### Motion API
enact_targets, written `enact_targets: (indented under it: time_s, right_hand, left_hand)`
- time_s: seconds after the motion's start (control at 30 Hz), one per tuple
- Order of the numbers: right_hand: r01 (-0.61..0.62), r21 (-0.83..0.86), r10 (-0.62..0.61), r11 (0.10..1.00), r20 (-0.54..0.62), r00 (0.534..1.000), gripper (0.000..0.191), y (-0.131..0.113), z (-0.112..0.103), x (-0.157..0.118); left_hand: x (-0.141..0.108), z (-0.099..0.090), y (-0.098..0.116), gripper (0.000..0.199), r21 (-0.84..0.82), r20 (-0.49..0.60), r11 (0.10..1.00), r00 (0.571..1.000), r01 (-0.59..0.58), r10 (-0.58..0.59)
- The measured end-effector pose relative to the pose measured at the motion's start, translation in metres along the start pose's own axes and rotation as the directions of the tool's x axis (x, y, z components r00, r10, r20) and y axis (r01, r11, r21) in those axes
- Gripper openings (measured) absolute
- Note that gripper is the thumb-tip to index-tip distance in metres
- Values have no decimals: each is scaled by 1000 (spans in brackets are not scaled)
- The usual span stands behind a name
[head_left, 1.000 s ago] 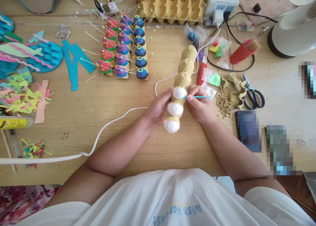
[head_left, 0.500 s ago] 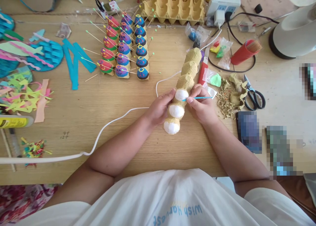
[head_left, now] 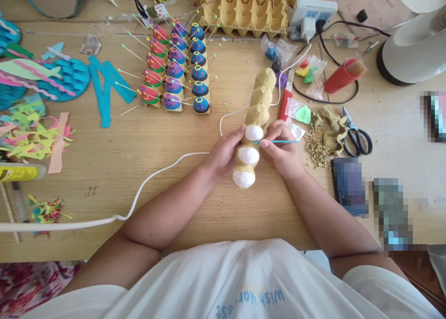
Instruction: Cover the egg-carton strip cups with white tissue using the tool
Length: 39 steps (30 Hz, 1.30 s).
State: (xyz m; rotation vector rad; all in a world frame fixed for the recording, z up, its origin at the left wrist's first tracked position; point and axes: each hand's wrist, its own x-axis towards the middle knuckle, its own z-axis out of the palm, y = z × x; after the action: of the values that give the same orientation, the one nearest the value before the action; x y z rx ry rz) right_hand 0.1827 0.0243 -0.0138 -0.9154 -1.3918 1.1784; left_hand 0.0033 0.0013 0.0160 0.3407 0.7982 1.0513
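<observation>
My left hand grips a strip of egg carton cups from its left side, the thumb lying along its edge. The strip slants upward and away from me. White rounded patches cover the three cups closest to me; the cups beyond are bare yellowish pulp. Between the fingertips of my right hand is a thin blue stick. Its left tip touches, or lies right at, the lower edge of the third white patch. A small white lump in clear wrap is just beyond my right hand.
Painted carton strips with pins stand at back left. Whole egg cartons and a power strip lie at the back. Scissors, a red cup and phones are at right. A white cable crosses the left side.
The far end of the carton strip has swung slightly left. The blue stick's tip has shifted a little left and down along the third white patch.
</observation>
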Motion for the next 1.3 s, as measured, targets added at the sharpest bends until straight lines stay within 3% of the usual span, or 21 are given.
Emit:
enact_targets:
  time_s: [0.17, 0.3, 0.5, 0.73, 0.87, 1.1, 1.3]
  right_hand:
    - [55, -114, -61, 992, -48, 997, 51, -4, 0, -1]
    - [45, -35, -47, 998, -38, 998, 53, -1, 0, -1]
    - [31, -85, -36, 996, -59, 998, 53, -1, 0, -1]
    - [71, 35, -68, 997, -61, 996, 48, 8, 1, -2]
    - [67, 17, -66, 998, -55, 996, 50, 8, 1, -3]
    - [101, -92, -107, 991, -63, 992, 48, -7, 4, -6]
    - [101, -78, -108, 992, -84, 991, 45, -7, 5, -6]
  left_hand:
    - [1, 0, -2, 39, 4, -41, 1000, 999, 20, -20]
    - [1, 1, -2, 38, -12, -66, 1000, 998, 16, -17]
    - [0, 1, -2, 31, 2, -54, 1000, 998, -26, 26]
    - [1, 3, -3, 33, -18, -77, 996, 994, -83, 81]
    - [1, 3, -3, 35, -28, -104, 994, 989, -110, 107]
    - [0, 5, -3, 32, -9, -55, 993, 991, -121, 121]
    - [0, 3, -5, 28, -21, -26, 995, 995, -98, 97]
